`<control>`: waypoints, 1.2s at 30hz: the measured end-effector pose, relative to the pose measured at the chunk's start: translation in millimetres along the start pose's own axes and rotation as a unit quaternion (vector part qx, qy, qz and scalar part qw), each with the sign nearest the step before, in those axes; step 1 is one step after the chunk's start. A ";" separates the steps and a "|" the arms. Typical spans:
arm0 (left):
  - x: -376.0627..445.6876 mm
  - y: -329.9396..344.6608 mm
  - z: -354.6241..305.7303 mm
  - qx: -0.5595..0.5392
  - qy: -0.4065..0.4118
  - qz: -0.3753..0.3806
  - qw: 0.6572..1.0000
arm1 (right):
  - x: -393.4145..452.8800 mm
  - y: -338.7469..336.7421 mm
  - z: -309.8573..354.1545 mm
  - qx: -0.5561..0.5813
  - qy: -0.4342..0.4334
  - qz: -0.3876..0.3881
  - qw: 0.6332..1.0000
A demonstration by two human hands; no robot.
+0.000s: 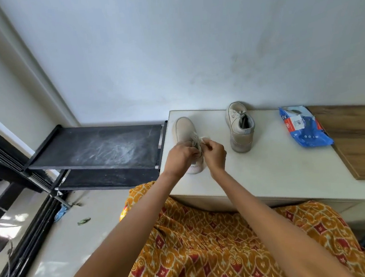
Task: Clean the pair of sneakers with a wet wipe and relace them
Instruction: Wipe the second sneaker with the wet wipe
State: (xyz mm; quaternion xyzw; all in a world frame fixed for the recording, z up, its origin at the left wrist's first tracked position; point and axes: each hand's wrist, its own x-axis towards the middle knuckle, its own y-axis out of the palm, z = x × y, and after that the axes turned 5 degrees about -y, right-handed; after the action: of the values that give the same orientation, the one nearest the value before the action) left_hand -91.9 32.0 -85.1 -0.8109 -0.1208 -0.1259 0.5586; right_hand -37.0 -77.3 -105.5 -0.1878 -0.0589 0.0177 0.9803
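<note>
Two beige sneakers stand on a white table (pixel 267 171). The left sneaker (pixel 184 128) points away from me, its heel near me. Both hands work over its tongue: my left hand (pixel 181 158) has curled fingers pinching the white lace (pixel 196 140), and my right hand (pixel 214 154) pinches the other lace end. The hands hide the sneaker's rear half. To the right, apart from my hands, stands the right sneaker (pixel 240 127), with its lace tied near the toe.
A blue wet wipe pack (pixel 305 126) lies on the table right of the sneakers, beside a wooden board (pixel 360 139). A black shoe rack (pixel 95 147) stands left of the table. Orange patterned cloth (pixel 218 244) covers my lap below the table's edge.
</note>
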 end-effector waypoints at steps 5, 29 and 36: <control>0.2 -10.4 6.3 0.000 0.011 0.053 0.999 | -30.0 -5.7 -24.2 0.005 -0.026 -0.015 1.000; 6.5 5.3 -37.1 -0.020 -0.045 0.056 0.997 | -31.8 -24.2 -21.2 0.073 0.078 -0.101 0.989; 11.7 2.7 -38.8 -0.010 -0.051 0.076 0.996 | -37.9 -26.0 -37.6 0.047 0.099 -0.093 0.990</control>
State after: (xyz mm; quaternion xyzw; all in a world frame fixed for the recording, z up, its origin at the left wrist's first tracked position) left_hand -82.6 -4.6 -70.1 -0.8289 -0.0857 -0.0430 0.5512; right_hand -69.7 -117.3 -134.7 -0.1356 0.0219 -0.0892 0.9865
